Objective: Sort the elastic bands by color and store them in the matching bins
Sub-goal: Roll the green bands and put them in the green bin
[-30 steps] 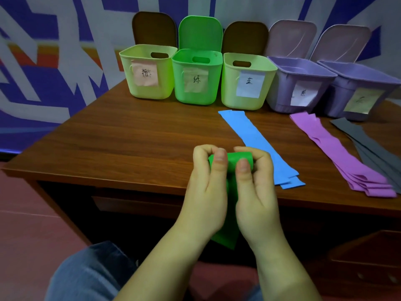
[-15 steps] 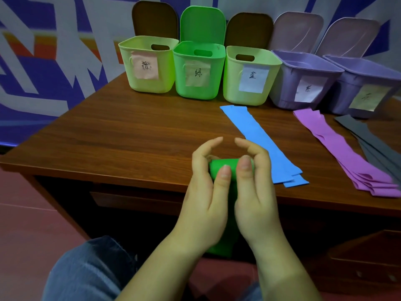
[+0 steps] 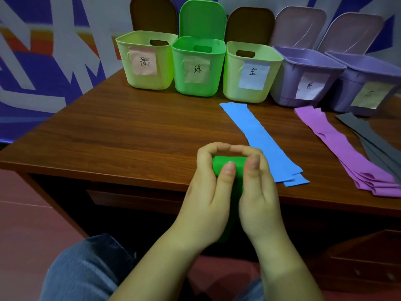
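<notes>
A green elastic band (image 3: 221,165) is rolled up at the table's front edge, and its loose tail hangs down between my wrists. My left hand (image 3: 208,192) and my right hand (image 3: 258,192) both grip the roll, thumbs on the near side and fingers curled over the top. Flat blue bands (image 3: 262,140) lie just right of my hands. Purple bands (image 3: 345,153) and grey bands (image 3: 375,142) lie further right. The green bin (image 3: 198,68) stands open at the back, second in a row of several bins.
A pale green bin (image 3: 147,59) with a pink label stands left of the green one, and a pale green bin (image 3: 249,72) with a blue label right of it. Two purple bins (image 3: 308,77) follow. The wooden table (image 3: 130,131) has an edge just under my hands.
The roll has grown as my fingers curled further over it, and the hanging tail is shorter. The hands stayed at the table's front edge.
</notes>
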Motion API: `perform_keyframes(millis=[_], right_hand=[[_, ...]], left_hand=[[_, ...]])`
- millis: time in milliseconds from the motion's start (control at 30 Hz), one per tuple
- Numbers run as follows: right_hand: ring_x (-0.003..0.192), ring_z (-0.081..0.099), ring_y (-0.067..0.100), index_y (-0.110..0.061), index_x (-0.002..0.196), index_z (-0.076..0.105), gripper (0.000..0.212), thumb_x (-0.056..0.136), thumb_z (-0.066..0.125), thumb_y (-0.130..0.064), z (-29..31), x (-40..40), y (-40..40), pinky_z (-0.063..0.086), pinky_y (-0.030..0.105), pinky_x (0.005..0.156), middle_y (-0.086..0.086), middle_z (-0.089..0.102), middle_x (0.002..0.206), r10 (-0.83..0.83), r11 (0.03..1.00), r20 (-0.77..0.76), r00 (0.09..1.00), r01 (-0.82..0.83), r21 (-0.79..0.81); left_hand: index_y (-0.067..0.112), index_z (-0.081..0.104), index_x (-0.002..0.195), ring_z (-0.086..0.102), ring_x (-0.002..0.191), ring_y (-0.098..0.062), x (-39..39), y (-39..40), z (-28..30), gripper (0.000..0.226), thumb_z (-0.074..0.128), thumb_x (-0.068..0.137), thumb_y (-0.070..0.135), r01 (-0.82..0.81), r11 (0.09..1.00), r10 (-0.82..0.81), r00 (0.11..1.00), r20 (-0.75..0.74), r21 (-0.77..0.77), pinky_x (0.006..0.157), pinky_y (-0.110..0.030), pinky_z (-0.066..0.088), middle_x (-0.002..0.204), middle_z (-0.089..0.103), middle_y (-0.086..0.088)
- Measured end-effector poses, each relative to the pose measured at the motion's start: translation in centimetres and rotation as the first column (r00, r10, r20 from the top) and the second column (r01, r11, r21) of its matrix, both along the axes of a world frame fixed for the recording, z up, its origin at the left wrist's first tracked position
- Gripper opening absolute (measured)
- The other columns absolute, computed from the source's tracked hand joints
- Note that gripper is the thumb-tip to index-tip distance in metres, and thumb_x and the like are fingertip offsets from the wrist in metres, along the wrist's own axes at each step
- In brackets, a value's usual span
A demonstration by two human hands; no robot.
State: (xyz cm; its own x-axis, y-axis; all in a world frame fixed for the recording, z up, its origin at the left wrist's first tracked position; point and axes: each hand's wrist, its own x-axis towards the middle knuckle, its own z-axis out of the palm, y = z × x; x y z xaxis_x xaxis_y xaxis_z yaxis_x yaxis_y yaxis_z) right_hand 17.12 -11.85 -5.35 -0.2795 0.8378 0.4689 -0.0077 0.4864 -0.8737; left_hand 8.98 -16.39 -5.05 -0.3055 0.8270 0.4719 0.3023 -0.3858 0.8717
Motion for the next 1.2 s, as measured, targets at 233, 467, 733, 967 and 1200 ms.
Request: perform_keyframes(millis=[233, 467, 733, 967, 1200], right_hand=[[0.115, 0.047, -0.013, -0.031, 0.119, 0.048, 0.03, 0.096, 0.031, -0.038, -0.4, 0.1, 0.6, 0.033, 0.002, 0.091, -0.038, 0.05, 0.119, 0.039, 0.993, 0.009, 0.999, -0.04, 0.109], [0.117, 0.049, -0.005, -0.033, 0.116, 0.052, 0.035, 0.095, 0.031, -0.052, -0.1, 0.0, 0.5, 0.035, 0.007, 0.092, -0.027, 0.055, 0.12, 0.049, 0.998, -0.029, 0.998, -0.047, 0.05], [0.099, 0.057, -0.005, -0.031, 0.105, 0.055, 0.032, 0.091, 0.031, -0.049, -0.2, 0.0, 0.6, 0.039, 0.006, 0.08, -0.03, 0.058, 0.103, -0.005, 0.999, 0.019, 1.0, 0.004, 0.034], [0.111, 0.052, -0.002, -0.03, 0.112, 0.049, 0.03, 0.093, 0.032, -0.045, -0.7, 0.0, 0.3, 0.037, 0.01, 0.089, -0.029, 0.053, 0.113, 0.023, 0.999, -0.052, 0.998, -0.022, 0.034], [0.096, 0.056, -0.008, -0.032, 0.099, 0.054, 0.031, 0.091, 0.031, -0.05, -0.3, -0.1, 0.8, 0.038, 0.005, 0.079, -0.031, 0.058, 0.099, -0.03, 0.999, 0.009, 1.0, 0.029, 0.034]], left_hand=[[0.047, 0.036, 0.118, 0.065, 0.095, -0.006, -0.7, 0.3, 0.1, 0.038, 0.031, 0.084, 0.063, 0.025, 0.995, -0.025, 1.0, 0.0, -0.095, 0.084, -0.037, 0.051, 0.1, 0.068, 0.007], [0.038, 0.039, 0.107, 0.055, 0.081, -0.005, -1.2, 0.4, 0.1, 0.023, 0.039, 0.087, 0.048, 0.101, 0.994, -0.098, 0.993, 0.072, -0.03, 0.074, -0.027, 0.045, 0.093, 0.055, 0.012], [0.033, 0.035, 0.107, 0.054, 0.088, -0.004, -1.4, 0.5, -0.1, 0.033, 0.039, 0.08, 0.053, 0.119, 0.991, -0.112, 0.988, 0.102, -0.067, 0.078, -0.025, 0.044, 0.099, 0.051, 0.017], [0.028, 0.039, 0.103, 0.054, 0.074, -0.002, -1.3, 0.6, 0.2, 0.031, 0.038, 0.086, 0.054, 0.089, 0.994, -0.086, 0.995, 0.055, -0.06, 0.066, -0.027, 0.047, 0.085, 0.055, 0.016], [0.034, 0.038, 0.105, 0.057, 0.091, -0.012, -1.2, 0.4, -0.4, 0.024, 0.04, 0.085, 0.048, 0.14, 0.988, -0.133, 0.986, 0.099, -0.065, 0.08, -0.029, 0.047, 0.102, 0.055, 0.004]])
